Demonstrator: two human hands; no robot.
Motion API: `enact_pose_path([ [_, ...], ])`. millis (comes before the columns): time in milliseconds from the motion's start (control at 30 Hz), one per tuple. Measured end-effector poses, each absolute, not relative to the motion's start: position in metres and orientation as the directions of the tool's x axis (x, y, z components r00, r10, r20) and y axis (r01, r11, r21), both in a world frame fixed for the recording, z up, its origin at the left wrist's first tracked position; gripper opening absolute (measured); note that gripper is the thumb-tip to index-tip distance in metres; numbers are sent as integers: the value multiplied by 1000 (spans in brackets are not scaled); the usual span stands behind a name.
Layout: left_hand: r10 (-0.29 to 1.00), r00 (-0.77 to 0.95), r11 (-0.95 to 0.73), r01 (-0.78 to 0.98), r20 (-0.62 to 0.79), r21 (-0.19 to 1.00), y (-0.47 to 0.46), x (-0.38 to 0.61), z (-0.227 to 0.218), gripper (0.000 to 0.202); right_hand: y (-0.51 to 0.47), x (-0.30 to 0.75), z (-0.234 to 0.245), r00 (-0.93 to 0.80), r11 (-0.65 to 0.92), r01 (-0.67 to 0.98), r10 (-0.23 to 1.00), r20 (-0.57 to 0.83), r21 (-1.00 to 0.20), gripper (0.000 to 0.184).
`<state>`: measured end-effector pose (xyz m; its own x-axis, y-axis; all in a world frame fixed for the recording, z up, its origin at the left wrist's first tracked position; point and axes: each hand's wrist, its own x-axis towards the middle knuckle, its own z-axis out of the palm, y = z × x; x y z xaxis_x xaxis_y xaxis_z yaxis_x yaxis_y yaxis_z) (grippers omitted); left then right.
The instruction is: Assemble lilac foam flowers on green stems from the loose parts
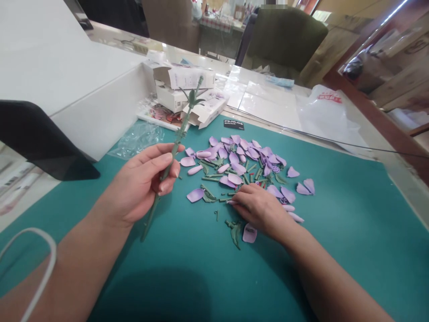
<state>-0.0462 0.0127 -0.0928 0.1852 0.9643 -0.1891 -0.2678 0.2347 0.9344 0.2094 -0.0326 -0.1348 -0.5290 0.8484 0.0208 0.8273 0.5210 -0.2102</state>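
In my left hand (147,179) is a long green toy flower stem (184,120), tilted with its leafy top pointing up and away. My fingers are wrapped round its middle. My right hand (256,208) reaches down into a pile of loose pieces, its fingertips low on the mat; what they touch, if anything, is hidden. Around it lie lilac petals (237,167), short green rods (211,179) and green leaf pieces (235,233). A single square-ended petal (250,233) rests just below my right hand.
The pieces lie on a green mat (351,223). Behind are opened white boxes (191,80), a clear plastic bag (140,136), a black PANLOS BRICK card (233,124) and a white plastic bag (326,112). A large white box (100,94) and a dark panel (43,138) stand left. A white cable (50,255) loops at lower left.
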Motion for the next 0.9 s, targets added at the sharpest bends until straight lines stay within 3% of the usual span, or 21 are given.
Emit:
enact_pose_path([
  [200,966,185,228,-267,-183,936,13,-47,-93,14,-24,243,-130,-296,310,924,951,92,-223,17],
  [300,966,181,228,-250,-186,941,13,-47,-93,14,-22,249,-135,-267,288,939,955,131,-185,21],
  [433,965,183,230,-248,-188,941,13,-47,-94,14,-23,245,-136,-299,341,917,931,209,-208,23],
  [700,960,209,240,-258,-188,936,13,-48,-94,15,-30,215,-130,-479,493,805,868,128,-329,24],
  [900,957,192,264,-277,-216,924,10,-46,-89,17,-30,156,-131,-602,593,794,797,-40,-133,45],
])
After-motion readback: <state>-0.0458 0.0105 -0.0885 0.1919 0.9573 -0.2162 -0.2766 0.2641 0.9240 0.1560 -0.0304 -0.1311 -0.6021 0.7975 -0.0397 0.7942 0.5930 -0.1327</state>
